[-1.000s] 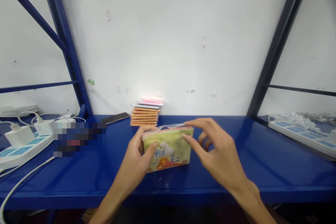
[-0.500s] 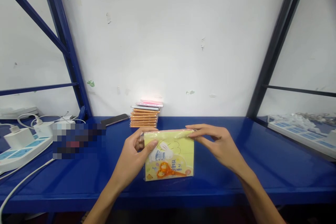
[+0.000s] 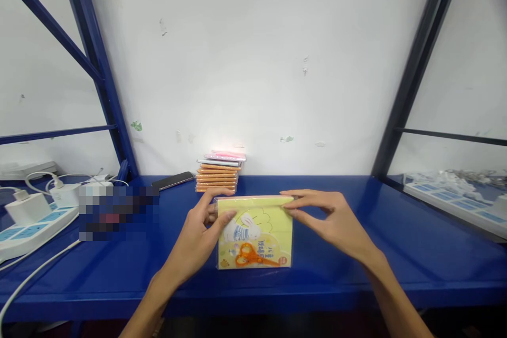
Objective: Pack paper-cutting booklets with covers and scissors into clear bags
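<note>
A yellow paper-craft booklet (image 3: pixel 273 232) in a clear plastic sleeve stands sideways above the front of the blue table, its cover facing me. A rabbit is printed on it, and orange scissors (image 3: pixel 253 256) lie against the cover inside the sleeve. My left hand (image 3: pixel 206 224) grips the upper left corner, thumb on the front and fingers behind. With thumb and fingers, my right hand (image 3: pixel 322 214) pinches the upper right corner, at the sleeve's top edge.
Behind the booklet, a stack of wrapped orange-edged packs (image 3: pixel 217 178) stands by the wall. A dark phone (image 3: pixel 173 180) lies left of it. White power strips with chargers (image 3: pixel 47 224) and cables occupy the left side; another power strip (image 3: pixel 455 205) sits at right.
The booklet has levelled out, its lower edge rising slightly. The plastic along its top now lies flatter, and both hands keep their places at the corners.
</note>
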Action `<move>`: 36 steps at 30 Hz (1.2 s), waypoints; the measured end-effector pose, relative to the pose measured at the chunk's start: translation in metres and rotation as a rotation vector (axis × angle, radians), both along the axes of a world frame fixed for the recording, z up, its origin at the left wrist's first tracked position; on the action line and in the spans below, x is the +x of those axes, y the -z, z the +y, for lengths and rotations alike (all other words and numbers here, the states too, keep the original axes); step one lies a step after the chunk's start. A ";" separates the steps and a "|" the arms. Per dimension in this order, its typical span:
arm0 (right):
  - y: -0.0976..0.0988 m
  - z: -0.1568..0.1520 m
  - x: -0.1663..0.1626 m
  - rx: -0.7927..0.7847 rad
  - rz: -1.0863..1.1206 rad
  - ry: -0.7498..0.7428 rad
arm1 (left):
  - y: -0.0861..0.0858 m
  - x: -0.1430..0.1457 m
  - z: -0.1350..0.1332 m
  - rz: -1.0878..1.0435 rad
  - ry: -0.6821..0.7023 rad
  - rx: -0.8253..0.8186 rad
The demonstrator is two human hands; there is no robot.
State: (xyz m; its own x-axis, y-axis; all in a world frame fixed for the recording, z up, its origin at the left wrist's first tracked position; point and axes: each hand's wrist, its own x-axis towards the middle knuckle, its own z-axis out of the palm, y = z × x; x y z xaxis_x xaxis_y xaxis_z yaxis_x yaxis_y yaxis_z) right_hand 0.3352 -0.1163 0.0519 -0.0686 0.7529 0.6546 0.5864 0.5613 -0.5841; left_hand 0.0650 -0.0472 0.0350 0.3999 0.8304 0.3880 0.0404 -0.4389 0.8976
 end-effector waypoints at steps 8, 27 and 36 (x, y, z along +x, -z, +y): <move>0.000 -0.003 -0.002 0.065 0.019 0.042 | 0.005 -0.007 0.008 0.179 -0.067 0.231; 0.003 -0.004 -0.018 0.236 -0.027 0.161 | -0.012 -0.011 -0.005 0.125 -0.013 0.075; -0.005 -0.003 -0.014 -0.045 -0.046 0.058 | -0.015 -0.015 -0.002 0.175 0.054 0.108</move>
